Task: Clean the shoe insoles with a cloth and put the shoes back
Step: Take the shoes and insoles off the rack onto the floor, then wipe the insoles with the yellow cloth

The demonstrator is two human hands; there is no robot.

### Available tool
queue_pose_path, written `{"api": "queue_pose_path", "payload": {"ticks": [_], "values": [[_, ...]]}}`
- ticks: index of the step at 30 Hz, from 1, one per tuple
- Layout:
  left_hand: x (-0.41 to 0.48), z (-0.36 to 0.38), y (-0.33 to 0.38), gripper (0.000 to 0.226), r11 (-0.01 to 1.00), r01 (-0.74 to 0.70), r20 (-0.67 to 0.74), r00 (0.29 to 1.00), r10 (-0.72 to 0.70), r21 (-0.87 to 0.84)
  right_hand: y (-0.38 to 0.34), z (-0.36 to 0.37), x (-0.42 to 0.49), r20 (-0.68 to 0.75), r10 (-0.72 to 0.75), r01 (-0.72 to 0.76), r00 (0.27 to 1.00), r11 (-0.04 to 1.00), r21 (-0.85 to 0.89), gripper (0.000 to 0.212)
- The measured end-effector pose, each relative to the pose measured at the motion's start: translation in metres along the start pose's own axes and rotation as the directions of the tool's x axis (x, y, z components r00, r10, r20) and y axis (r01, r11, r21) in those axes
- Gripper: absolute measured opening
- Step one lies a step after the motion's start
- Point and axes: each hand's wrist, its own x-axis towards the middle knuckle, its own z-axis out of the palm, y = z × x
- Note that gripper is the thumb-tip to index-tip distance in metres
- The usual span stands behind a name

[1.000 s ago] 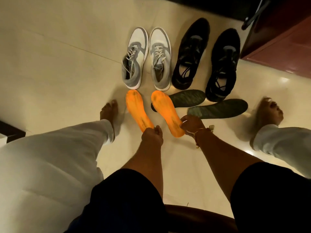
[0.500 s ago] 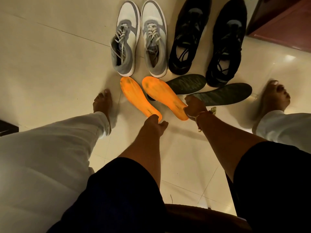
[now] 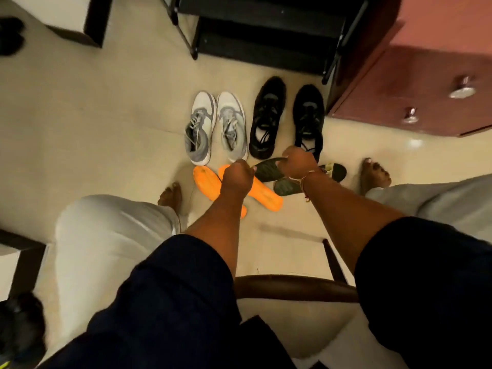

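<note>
Two orange insoles (image 3: pixel 266 195) lie on the tiled floor in front of a grey-and-white pair of shoes (image 3: pixel 199 129). To the right stands a black pair of shoes (image 3: pixel 266 118). My right hand (image 3: pixel 298 161) is shut on the upper edge of a dark insole (image 3: pixel 266 169) and holds it tilted just above the floor. A second dark insole (image 3: pixel 286 186) lies under my right wrist. My left hand (image 3: pixel 238 174) hovers over the orange insoles with its fingers curled, right beside the held insole's left tip. I cannot tell whether it touches that tip. No cloth is visible.
A black shoe rack (image 3: pixel 266 30) stands behind the shoes and a red-brown cabinet (image 3: pixel 412 89) with metal knobs is at the right. My bare feet (image 3: pixel 170 194) rest on either side of the insoles. A wooden chair rim (image 3: pixel 292 286) shows between my knees.
My right hand has lifted one dark insole by its edge. My left hand left the orange insole's heel and moved up toward the dark insole. The camera tilted up, showing the rack and cabinet.
</note>
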Motion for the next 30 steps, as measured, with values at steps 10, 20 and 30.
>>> {"api": "queue_pose_path", "payload": {"ticks": [10, 20, 30], "values": [[-0.089, -0.056, 0.056, 0.057, 0.845, -0.395, -0.025, 0.902, 0.432, 0.361, -0.036, -0.067, -0.109, -0.213, -0.067, 0.046, 0.975, 0.994, -0.102, 0.053], [-0.155, -0.081, 0.084, 0.079, 0.796, -0.456, -0.085, 0.846, 0.527, 0.398, -0.036, -0.091, -0.175, -0.358, -0.113, 0.089, 0.927, 0.993, -0.083, 0.066], [-0.176, -0.106, 0.149, 0.075, 0.738, -0.551, -0.176, 0.742, 0.647, 0.388, -0.03, -0.153, -0.189, -0.551, -0.146, 0.124, 0.822, 0.989, -0.079, 0.073]]}}
